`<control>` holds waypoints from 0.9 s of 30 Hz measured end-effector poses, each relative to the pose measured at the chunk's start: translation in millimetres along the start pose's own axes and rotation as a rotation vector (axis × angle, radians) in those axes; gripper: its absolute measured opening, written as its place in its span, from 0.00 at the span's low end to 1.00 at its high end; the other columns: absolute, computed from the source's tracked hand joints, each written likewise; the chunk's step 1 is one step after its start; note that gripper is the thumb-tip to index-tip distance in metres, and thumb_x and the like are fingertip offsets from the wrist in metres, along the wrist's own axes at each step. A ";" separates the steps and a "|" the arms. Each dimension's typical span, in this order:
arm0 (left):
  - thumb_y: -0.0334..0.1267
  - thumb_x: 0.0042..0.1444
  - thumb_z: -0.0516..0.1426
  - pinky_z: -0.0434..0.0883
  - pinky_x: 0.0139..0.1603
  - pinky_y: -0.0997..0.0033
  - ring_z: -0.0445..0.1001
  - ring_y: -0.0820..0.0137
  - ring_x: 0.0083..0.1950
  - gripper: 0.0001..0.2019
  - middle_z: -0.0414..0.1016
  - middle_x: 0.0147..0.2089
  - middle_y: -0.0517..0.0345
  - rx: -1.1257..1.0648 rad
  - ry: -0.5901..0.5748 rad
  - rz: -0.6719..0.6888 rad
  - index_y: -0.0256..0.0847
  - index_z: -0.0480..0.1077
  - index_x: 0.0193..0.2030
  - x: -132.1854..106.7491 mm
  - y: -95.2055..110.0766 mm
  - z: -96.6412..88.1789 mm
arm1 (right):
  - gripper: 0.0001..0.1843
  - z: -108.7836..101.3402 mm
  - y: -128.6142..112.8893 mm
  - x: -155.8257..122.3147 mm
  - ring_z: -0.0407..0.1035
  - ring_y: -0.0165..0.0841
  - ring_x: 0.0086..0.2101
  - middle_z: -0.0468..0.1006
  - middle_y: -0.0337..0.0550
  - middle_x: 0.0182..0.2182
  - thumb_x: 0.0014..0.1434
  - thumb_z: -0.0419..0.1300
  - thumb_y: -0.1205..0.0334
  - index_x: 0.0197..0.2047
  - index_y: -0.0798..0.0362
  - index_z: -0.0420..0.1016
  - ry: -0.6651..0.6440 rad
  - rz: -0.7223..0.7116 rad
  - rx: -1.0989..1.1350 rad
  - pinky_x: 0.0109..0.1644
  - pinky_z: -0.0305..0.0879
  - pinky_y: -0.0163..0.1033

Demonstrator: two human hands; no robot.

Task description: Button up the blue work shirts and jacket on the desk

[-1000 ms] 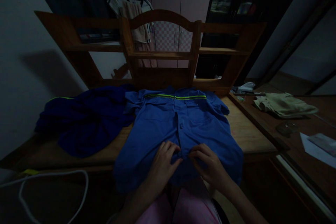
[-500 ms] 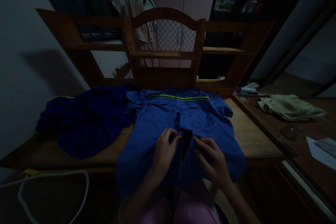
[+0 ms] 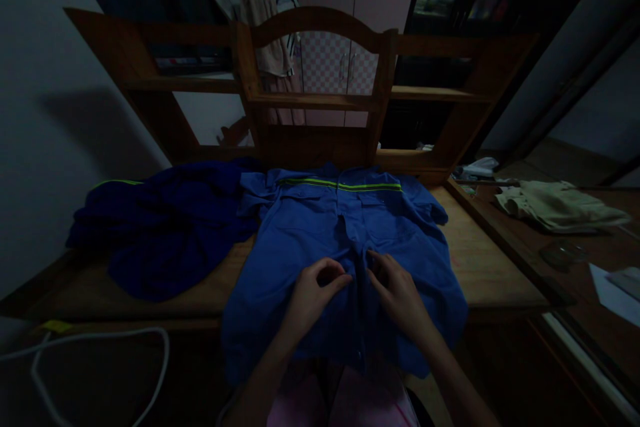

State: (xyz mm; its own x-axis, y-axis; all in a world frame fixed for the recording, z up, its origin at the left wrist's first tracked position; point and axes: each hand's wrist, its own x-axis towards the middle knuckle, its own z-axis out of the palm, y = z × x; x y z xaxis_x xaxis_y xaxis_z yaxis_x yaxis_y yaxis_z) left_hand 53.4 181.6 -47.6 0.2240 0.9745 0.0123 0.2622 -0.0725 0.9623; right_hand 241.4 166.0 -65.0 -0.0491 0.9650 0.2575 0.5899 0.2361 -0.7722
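A blue short-sleeved work shirt (image 3: 300, 233) with a yellow-green stripe across the chest lies spread, front up, on a wooden desk. Its front is parted below the chest, and the lower hem hangs over the desk's near edge. My left hand (image 3: 315, 293) is closed, thumb and forefinger pinching the shirt's front edge left of the opening. On the other side, my right hand (image 3: 400, 290) holds the opposite front edge between thumb and fingers. Small buttons along the edge are hard to make out in the dim light.
A crumpled dark blue garment (image 3: 175, 227) lies left of the shirt. The wooden desk (image 3: 480, 260) has a shelf frame (image 3: 320, 103) at its back. Right of it are folded beige cloth (image 3: 560, 203), a glass dish (image 3: 563, 253) and papers. A white cable (image 3: 115, 332) loops at lower left.
Both hands have shifted slightly, the left one to the right and a little lower. The right front edge is lifted less, and the gap between the two edges has narrowed and moved right.
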 end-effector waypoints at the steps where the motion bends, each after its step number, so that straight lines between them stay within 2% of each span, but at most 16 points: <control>1: 0.46 0.50 0.61 0.67 0.40 0.74 0.72 0.69 0.37 0.12 0.74 0.33 0.59 -0.005 -0.002 0.000 0.39 0.71 0.34 0.5 0.2 -0.5 | 0.20 -0.2 -0.3 3.3 0.67 0.37 0.34 0.70 0.45 0.33 0.62 0.54 0.59 0.56 0.54 0.67 -0.004 0.008 -0.029 0.39 0.65 0.40; 7: 0.46 0.51 0.61 0.66 0.40 0.75 0.71 0.70 0.37 0.13 0.73 0.33 0.59 -0.070 0.024 -0.019 0.38 0.71 0.34 0.3 0.6 -2.1 | 0.19 0.9 2.7 16.5 0.67 0.38 0.34 0.72 0.46 0.33 0.61 0.55 0.55 0.52 0.54 0.72 -0.019 0.072 -0.120 0.40 0.63 0.40; 10: 0.45 0.52 0.60 0.66 0.40 0.75 0.72 0.70 0.37 0.12 0.73 0.33 0.58 -0.073 0.015 -0.011 0.38 0.70 0.34 0.1 -1.0 -2.1 | 0.23 5.3 3.1 16.4 0.66 0.37 0.35 0.70 0.46 0.35 0.60 0.56 0.52 0.56 0.53 0.69 0.009 0.089 -0.060 0.41 0.62 0.40; 12: 0.44 0.52 0.60 0.66 0.39 0.74 0.72 0.70 0.37 0.11 0.74 0.33 0.58 -0.042 0.014 -0.008 0.38 0.71 0.34 0.5 -3.3 -1.6 | 0.29 7.0 1.7 16.0 0.64 0.34 0.33 0.68 0.44 0.35 0.58 0.59 0.51 0.61 0.51 0.64 0.042 0.105 0.082 0.40 0.61 0.39; 15: 0.42 0.53 0.59 0.66 0.38 0.74 0.73 0.69 0.36 0.09 0.74 0.33 0.57 0.017 0.022 0.004 0.38 0.71 0.35 1.1 -6.3 -0.2 | 0.34 3.7 -0.7 17.4 0.58 0.28 0.27 0.63 0.37 0.30 0.56 0.61 0.52 0.64 0.45 0.57 -0.014 0.211 0.549 0.31 0.57 0.33; 18: 0.41 0.55 0.56 0.67 0.38 0.73 0.73 0.68 0.37 0.08 0.75 0.34 0.56 0.026 0.000 0.024 0.38 0.71 0.36 0.8 -6.8 1.2 | 0.31 -4.9 -0.6 21.2 0.50 0.23 0.21 0.57 0.33 0.26 0.57 0.60 0.55 0.63 0.41 0.57 -0.152 0.351 1.065 0.24 0.49 0.29; 20: 0.41 0.55 0.55 0.67 0.38 0.73 0.73 0.68 0.37 0.08 0.75 0.34 0.56 0.027 -0.001 0.030 0.38 0.71 0.36 0.4 -5.8 2.0 | 0.27 -9.8 0.9 24.1 0.46 0.22 0.20 0.57 0.32 0.26 0.57 0.60 0.56 0.59 0.43 0.61 -0.245 0.408 1.264 0.23 0.46 0.28; 23: 0.40 0.54 0.57 0.67 0.39 0.73 0.73 0.68 0.37 0.07 0.75 0.33 0.58 0.067 0.026 0.037 0.39 0.70 0.34 -0.1 -4.1 2.6 | 0.19 -13.7 1.8 27.4 0.45 0.21 0.20 0.58 0.33 0.27 0.55 0.61 0.56 0.50 0.49 0.69 -0.332 0.437 1.344 0.23 0.44 0.28; 27: 0.39 0.53 0.58 0.67 0.40 0.74 0.73 0.69 0.37 0.06 0.75 0.33 0.59 0.094 0.025 0.041 0.39 0.70 0.34 -0.3 -4.4 1.9 | 0.11 -15.6 -0.7 26.9 0.46 0.22 0.21 0.55 0.32 0.22 0.53 0.64 0.58 0.38 0.54 0.72 -0.400 0.431 1.234 0.25 0.47 0.29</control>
State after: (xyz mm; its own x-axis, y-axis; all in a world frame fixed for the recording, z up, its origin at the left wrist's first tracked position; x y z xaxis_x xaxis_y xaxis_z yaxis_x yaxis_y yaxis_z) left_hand 53.9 181.2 -52.3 0.2137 0.9751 0.0594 0.3402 -0.1313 0.9311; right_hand 252.3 190.0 -48.5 -0.3982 0.9042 -0.1547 -0.4680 -0.3453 -0.8135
